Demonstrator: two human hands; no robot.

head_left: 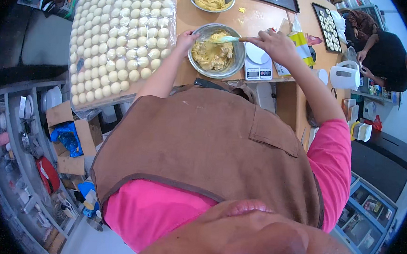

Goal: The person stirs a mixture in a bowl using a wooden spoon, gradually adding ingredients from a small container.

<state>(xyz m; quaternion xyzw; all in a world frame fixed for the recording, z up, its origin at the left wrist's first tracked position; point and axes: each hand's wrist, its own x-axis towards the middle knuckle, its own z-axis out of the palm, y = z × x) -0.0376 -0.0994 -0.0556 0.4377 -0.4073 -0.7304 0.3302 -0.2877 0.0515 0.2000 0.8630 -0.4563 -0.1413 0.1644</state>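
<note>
The metal bowl (239, 55), set by the near edge of the worktop (258, 18), is gripped at its rim by the left hand (186, 41); the spatula (229, 39) is grasped by the right hand (274, 45). The yellow mixture (209, 56) is probably best folded inward, with the rim kept steady.

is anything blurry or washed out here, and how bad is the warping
Head view: grey shelving at the left bends strongly toward the dark rim; head view: white highlights streak the clear crinkled plastic sheet over the round pale dough balls; head view: the round silver metal bowl and right hand look evenly lit, without obvious motion blur.
</note>
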